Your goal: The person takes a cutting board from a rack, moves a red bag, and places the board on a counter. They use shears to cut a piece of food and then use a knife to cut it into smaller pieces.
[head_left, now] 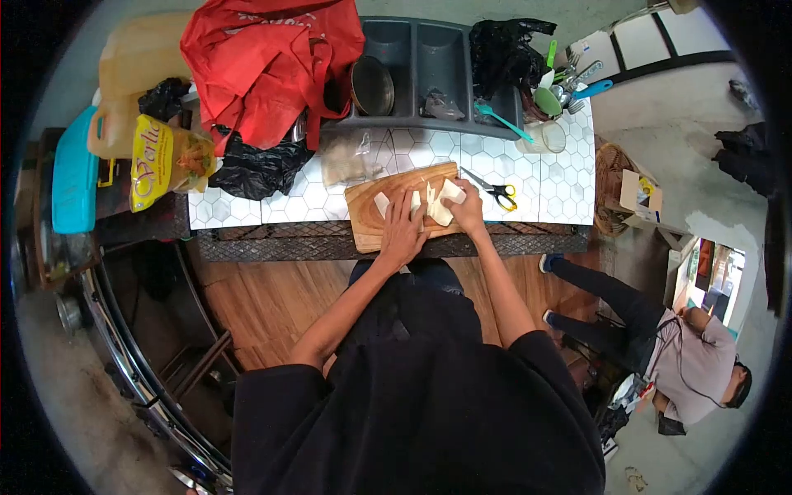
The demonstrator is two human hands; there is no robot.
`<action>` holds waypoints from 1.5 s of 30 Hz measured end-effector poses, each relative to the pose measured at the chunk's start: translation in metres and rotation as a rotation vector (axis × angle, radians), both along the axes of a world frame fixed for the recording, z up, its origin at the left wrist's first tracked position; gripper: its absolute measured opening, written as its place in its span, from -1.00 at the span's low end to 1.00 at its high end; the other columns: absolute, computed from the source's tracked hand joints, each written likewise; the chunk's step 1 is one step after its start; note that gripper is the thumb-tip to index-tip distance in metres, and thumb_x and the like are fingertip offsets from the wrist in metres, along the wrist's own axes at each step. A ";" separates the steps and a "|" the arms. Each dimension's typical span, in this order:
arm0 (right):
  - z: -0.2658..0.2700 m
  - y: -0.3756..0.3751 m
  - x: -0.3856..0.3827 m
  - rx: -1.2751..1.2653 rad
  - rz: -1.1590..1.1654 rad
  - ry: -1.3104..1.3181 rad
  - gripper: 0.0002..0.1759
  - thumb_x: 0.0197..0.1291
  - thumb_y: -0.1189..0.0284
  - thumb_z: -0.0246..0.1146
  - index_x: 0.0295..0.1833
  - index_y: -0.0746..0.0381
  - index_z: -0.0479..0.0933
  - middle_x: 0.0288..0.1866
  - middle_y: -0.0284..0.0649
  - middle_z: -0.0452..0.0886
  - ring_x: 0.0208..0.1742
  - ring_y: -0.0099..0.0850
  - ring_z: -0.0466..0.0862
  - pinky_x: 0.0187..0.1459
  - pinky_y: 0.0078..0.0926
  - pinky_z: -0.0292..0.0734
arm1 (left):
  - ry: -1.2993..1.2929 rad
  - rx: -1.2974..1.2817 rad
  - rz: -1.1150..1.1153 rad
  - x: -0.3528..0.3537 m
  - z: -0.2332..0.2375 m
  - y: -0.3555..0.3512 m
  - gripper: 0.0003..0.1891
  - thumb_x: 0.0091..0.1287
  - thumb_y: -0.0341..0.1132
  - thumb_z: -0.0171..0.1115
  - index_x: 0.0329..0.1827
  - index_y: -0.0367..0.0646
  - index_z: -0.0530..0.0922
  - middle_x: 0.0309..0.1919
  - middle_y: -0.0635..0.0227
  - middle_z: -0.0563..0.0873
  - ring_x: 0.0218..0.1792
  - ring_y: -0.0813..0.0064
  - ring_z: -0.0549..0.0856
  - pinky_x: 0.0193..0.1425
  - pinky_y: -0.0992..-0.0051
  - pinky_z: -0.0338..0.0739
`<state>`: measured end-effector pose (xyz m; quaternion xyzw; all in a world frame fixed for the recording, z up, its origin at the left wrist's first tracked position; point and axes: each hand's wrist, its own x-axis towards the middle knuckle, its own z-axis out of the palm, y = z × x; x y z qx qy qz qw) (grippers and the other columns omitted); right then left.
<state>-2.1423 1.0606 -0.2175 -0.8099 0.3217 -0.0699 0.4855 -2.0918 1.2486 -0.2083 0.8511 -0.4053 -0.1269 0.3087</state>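
Note:
White pieces of food (pixel 440 213) lie on a wooden cutting board (pixel 367 235) at the counter's front edge. My left hand (pixel 403 227) rests over the board's middle, fingers spread on and between the pieces. One pale piece (pixel 382 204) shows at its left. On the board's right side my right hand (pixel 468 208) has its fingers closed round a white chunk (pixel 452 191). Scissors with yellow and black handles (pixel 502 195) lie just right of the board. A clear plastic bag (pixel 346 158) sits behind the board's left part.
Behind the board is a grey divided tray (pixel 441 70), with a red bag (pixel 264 74) and black plastic bag (pixel 260 165) at left. Utensils (pixel 565 82) and a glass (pixel 553 137) stand at right. Another person (pixel 693 363) is at lower right.

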 end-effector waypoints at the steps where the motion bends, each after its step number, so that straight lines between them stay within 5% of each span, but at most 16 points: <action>1: 0.000 0.000 -0.002 -0.007 -0.046 0.007 -0.52 -0.01 0.55 0.43 0.10 0.25 0.53 -0.08 -0.13 0.67 0.00 -0.33 0.68 0.06 -0.40 0.55 | -0.028 -0.007 -0.015 0.002 0.000 0.001 -0.38 0.20 -0.20 0.38 0.32 -0.18 0.41 0.50 -0.07 0.12 0.55 -0.09 0.05 0.53 -0.03 0.00; 6: -0.009 -0.017 -0.006 0.129 -0.077 -0.001 -0.48 0.02 0.52 0.38 0.16 0.27 0.51 0.03 -0.04 0.65 0.05 -0.25 0.67 0.09 -0.37 0.55 | -0.062 -0.020 -0.043 0.010 0.001 0.009 -0.44 0.16 -0.23 0.41 0.22 -0.20 0.45 0.49 -0.10 0.14 0.55 -0.08 0.05 0.52 -0.06 -0.03; 9: -0.009 -0.018 -0.001 -0.205 -0.015 0.047 -0.34 -0.01 0.43 0.40 0.29 0.20 0.47 0.12 0.11 0.55 0.14 0.03 0.56 0.19 -0.20 0.45 | -0.052 -0.002 -0.072 0.012 0.006 0.011 -0.44 0.14 -0.21 0.42 0.18 -0.24 0.48 0.49 -0.14 0.15 0.55 -0.08 0.02 0.56 -0.04 -0.08; 12: 0.008 -0.003 0.002 -0.463 -0.090 0.252 -0.30 -0.01 0.39 0.41 0.33 0.18 0.43 0.19 0.13 0.49 0.17 0.07 0.52 0.18 -0.17 0.42 | -0.048 -0.028 -0.082 0.013 0.006 0.014 -0.44 0.13 -0.21 0.42 0.18 -0.25 0.48 0.49 -0.15 0.14 0.55 -0.08 0.02 0.56 -0.04 -0.07; 13: 0.009 0.002 0.004 -0.604 -0.142 0.078 -0.46 0.02 0.33 0.42 0.17 0.21 0.56 0.08 0.12 0.58 0.08 0.00 0.58 0.08 -0.21 0.47 | -0.041 -0.041 -0.070 0.014 0.005 0.014 -0.42 0.13 -0.21 0.43 0.20 -0.23 0.48 0.49 -0.13 0.16 0.55 -0.09 0.03 0.56 -0.04 -0.07; 16: 0.037 0.009 0.029 -0.243 -0.006 -0.084 -0.72 0.12 0.38 0.39 -0.08 0.30 0.68 -0.17 -0.02 0.68 -0.09 -0.21 0.67 -0.03 -0.33 0.52 | 0.014 -0.175 0.001 0.017 0.008 0.020 -0.42 0.13 -0.25 0.41 0.23 -0.22 0.47 0.46 -0.10 0.21 0.52 -0.10 0.12 0.53 -0.03 -0.01; 17: 0.057 0.016 0.039 -0.194 -0.017 -0.077 -0.73 0.11 0.28 0.40 -0.27 0.30 0.70 -0.26 0.00 0.68 -0.18 -0.10 0.67 -0.06 -0.28 0.53 | 0.004 -0.195 0.016 0.022 0.010 0.019 -0.42 0.13 -0.25 0.41 0.23 -0.22 0.47 0.46 -0.10 0.21 0.52 -0.10 0.12 0.53 -0.03 -0.01; 24: 0.107 0.048 0.174 -0.098 0.269 -0.266 -0.73 0.13 0.38 0.37 -0.08 0.30 0.64 -0.34 -0.09 0.64 -0.22 -0.22 0.67 -0.15 -0.35 0.54 | -0.007 -0.436 0.501 0.107 0.051 0.039 -0.57 0.14 -0.39 0.33 0.12 -0.17 0.55 0.28 0.00 0.46 0.34 -0.02 0.40 0.43 0.10 0.18; 27: 0.088 0.058 0.227 -0.263 0.297 -0.302 -0.70 0.13 0.41 0.36 -0.04 0.30 0.61 -0.35 -0.07 0.63 -0.19 -0.18 0.68 -0.15 -0.28 0.55 | -0.297 -0.382 0.367 0.170 0.090 0.039 -0.55 0.07 -0.41 0.33 0.10 -0.15 0.55 0.25 0.05 0.48 0.35 0.06 0.40 0.42 0.13 0.22; 29: 0.063 0.057 0.246 -0.375 0.290 -0.250 -0.75 0.12 0.41 0.36 -0.11 0.30 0.63 -0.31 -0.04 0.64 -0.13 -0.12 0.69 -0.13 -0.22 0.56 | -0.639 -0.074 -0.056 0.211 0.097 0.034 -0.51 0.01 -0.39 0.34 0.09 -0.12 0.54 0.19 0.14 0.53 0.30 0.13 0.43 0.44 0.17 0.21; 33: 0.069 0.058 0.257 -0.139 0.137 -0.061 -0.81 0.13 0.36 0.36 -0.27 0.28 0.64 -0.29 -0.01 0.64 -0.14 -0.05 0.68 -0.11 -0.19 0.55 | -0.771 0.397 -0.191 0.265 0.080 0.040 -0.53 0.04 -0.21 0.33 0.07 -0.09 0.58 -0.03 0.27 0.61 0.19 0.23 0.48 0.46 0.24 0.15; 37: 0.071 0.047 0.246 -0.302 -0.036 -0.253 -0.77 0.15 0.34 0.35 -0.30 0.32 0.60 -0.39 -0.05 0.57 -0.29 -0.09 0.60 -0.18 -0.16 0.48 | -0.881 0.421 -0.265 0.283 0.080 0.041 -0.72 0.10 -0.22 0.26 -0.15 -0.10 0.66 -0.12 0.30 0.66 0.17 0.27 0.50 0.47 0.25 0.17; 40: 0.075 0.029 0.240 -0.289 -0.155 -0.306 -0.78 0.15 0.35 0.36 -0.33 0.31 0.59 -0.45 -0.08 0.54 -0.30 -0.11 0.57 -0.20 -0.13 0.46 | -0.648 0.365 -0.324 0.295 0.104 0.041 -0.80 0.11 -0.21 0.24 -0.29 -0.08 0.70 -0.23 0.35 0.69 0.07 0.30 0.55 0.38 0.26 0.26; 42: 0.071 0.016 0.238 -0.290 -0.148 -0.267 -0.77 0.18 0.39 0.33 -0.15 0.33 0.57 -0.33 -0.06 0.52 -0.29 -0.11 0.56 -0.18 -0.13 0.44 | -0.775 0.487 -0.304 0.310 0.123 0.037 -0.85 0.11 -0.22 0.24 -0.36 -0.05 0.69 -0.34 0.37 0.71 -0.05 0.32 0.60 0.24 0.26 0.34; 44: 0.072 0.010 0.235 -0.398 -0.345 -0.370 -0.65 0.20 0.45 0.31 0.07 0.33 0.47 -0.15 -0.03 0.45 -0.25 -0.15 0.55 -0.15 -0.16 0.44 | -0.724 0.356 -0.252 0.333 0.132 0.034 -0.86 0.16 -0.24 0.24 -0.37 -0.10 0.66 -0.38 0.27 0.70 -0.11 0.24 0.63 0.14 0.24 0.37; 45: 0.078 0.011 0.233 -0.255 -0.323 -0.357 -0.53 0.20 0.51 0.28 0.21 0.32 0.35 -0.05 -0.03 0.37 -0.24 -0.22 0.52 -0.11 -0.23 0.44 | -0.698 0.180 -0.119 0.342 0.138 0.032 -0.86 0.22 -0.27 0.22 -0.35 -0.14 0.63 -0.38 0.19 0.70 -0.16 0.18 0.63 0.10 0.20 0.39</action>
